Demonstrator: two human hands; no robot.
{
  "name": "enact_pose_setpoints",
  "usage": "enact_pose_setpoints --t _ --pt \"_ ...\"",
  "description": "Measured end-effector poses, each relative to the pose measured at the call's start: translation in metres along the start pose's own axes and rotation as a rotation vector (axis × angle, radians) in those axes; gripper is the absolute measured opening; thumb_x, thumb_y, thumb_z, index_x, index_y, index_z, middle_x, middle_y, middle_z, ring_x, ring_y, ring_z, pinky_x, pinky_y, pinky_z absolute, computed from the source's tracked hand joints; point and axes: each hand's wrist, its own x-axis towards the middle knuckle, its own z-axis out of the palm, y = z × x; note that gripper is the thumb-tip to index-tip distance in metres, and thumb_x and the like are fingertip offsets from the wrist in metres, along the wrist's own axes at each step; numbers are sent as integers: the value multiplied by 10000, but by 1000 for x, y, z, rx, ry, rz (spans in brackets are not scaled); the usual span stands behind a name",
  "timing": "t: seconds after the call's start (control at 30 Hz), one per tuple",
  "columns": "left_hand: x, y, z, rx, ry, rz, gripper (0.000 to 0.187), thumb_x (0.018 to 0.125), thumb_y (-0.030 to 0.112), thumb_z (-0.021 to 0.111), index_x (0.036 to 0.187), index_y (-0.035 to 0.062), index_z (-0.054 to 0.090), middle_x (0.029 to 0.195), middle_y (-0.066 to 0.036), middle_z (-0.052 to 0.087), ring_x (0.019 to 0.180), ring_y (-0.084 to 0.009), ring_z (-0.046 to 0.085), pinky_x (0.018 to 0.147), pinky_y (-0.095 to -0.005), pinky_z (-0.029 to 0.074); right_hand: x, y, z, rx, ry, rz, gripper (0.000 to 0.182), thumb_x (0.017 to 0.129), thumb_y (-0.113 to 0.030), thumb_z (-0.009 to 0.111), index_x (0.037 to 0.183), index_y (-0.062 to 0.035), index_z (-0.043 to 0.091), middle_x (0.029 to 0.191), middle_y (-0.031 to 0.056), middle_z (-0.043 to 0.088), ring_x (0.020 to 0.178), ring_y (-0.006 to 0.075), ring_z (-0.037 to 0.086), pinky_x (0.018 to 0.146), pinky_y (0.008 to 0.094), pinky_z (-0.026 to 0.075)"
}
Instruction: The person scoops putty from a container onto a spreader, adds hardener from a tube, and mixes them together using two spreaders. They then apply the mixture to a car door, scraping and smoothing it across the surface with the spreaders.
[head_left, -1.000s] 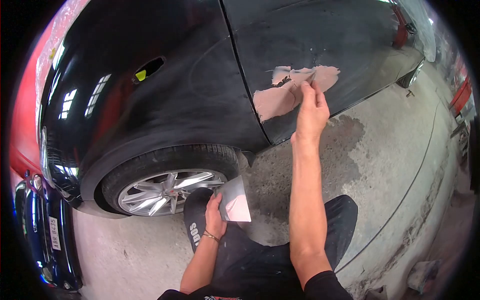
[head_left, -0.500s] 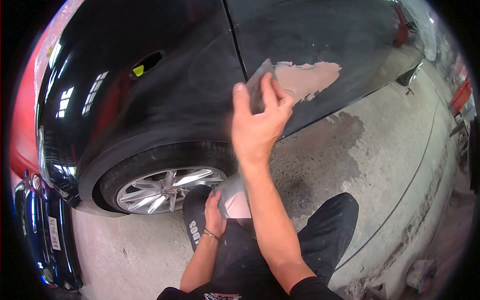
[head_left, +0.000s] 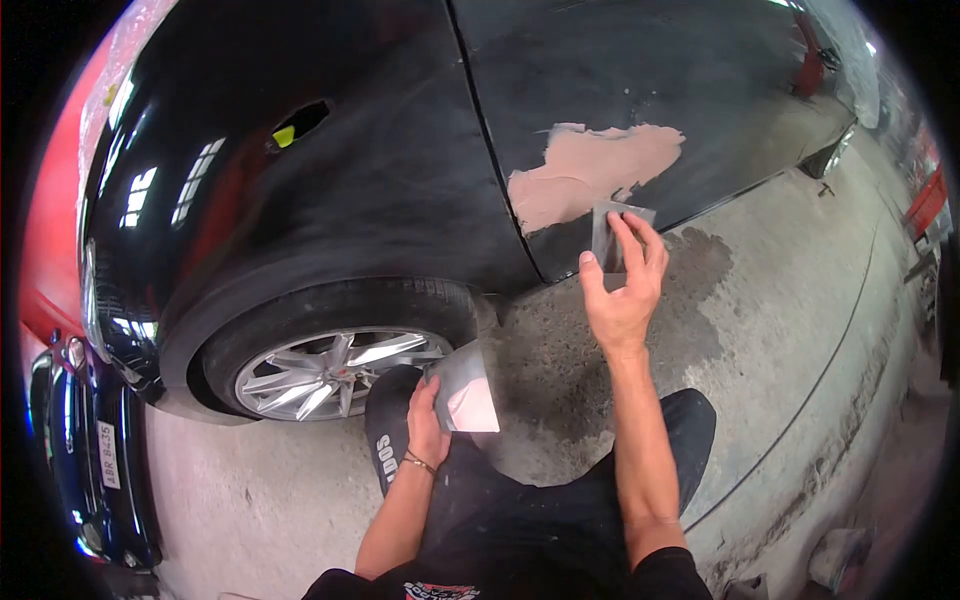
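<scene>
A smeared patch of pink body filler [head_left: 598, 168] covers the lower part of the black car door [head_left: 720, 90], reaching the gap beside the fender. My right hand [head_left: 630, 290] pinches a thin grey filler spreader [head_left: 602, 238] between thumb and fingers, its top edge close to the patch's lower border. Down by my knee, my left hand [head_left: 428, 425] is closed on the edge of a flat grey mixing board [head_left: 458, 372]. Pink filler [head_left: 475, 408] lies spread over the board's lower right part.
The front wheel [head_left: 335, 375] is at the left, under the black fender [head_left: 380, 180], which has an opening [head_left: 305, 125] with a yellow piece inside. A dark stain [head_left: 690, 290] marks the concrete floor. Another dark car [head_left: 110, 470] stands far left, and a cable [head_left: 800, 410] runs along the right.
My right hand has moved right and down with the spreader, off the door gap, uncovering the left part of the filler patch. My left hand and the board stay nearly in place.
</scene>
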Motion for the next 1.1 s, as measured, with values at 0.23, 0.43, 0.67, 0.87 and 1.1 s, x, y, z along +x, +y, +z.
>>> enact_pose_setpoints --t 0.23,0.43,0.67,0.87,1.1 --pt "7 -8 -8 7 -17 7 452 1098 263 585 1470 9 548 1363 -87 669 1251 -219 657 1077 -361 531 39 -10 -5 -227 -268 -596 574 745 -121 799 1313 -168 728 1340 61 640 1362 343 524 1233 607 336" --pt "5 -5 -6 6 -51 16 491 1091 262 601 1498 0 522 1387 -96 656 1278 -220 643 1095 -364 519 63 -28 7 -227 -236 -644 536 751 -126 787 1283 -168 746 1334 58 643 1355 333 535 1244 587 327" --pt "-3 2 5 21 -16 5 461 1093 246 589 1480 4 530 1373 -93 664 1259 -220 656 1087 -366 527 74 -24 14 -229 -287 -711 512 760 -147 798 1269 -178 755 1341 46 645 1368 311 540 1247 580 341" --pt "1 -1 0 12 -45 5 453 1088 234 587 1473 0 543 1382 -92 665 1281 -219 644 1108 -363 510 60 40 0 -256 -401 -700 587 752 -131 860 1321 -212 738 1365 45 625 1372 321 524 1229 601 399" --pt "0 -1 5 20 -37 34 421 1107 261 574 1470 48 550 1338 -71 680 1206 -216 679 1034 -371 562 8 84 17 -193 -373 -500 599 772 -142 885 1344 -232 730 1384 57 599 1380 363 500 1211 629 415"
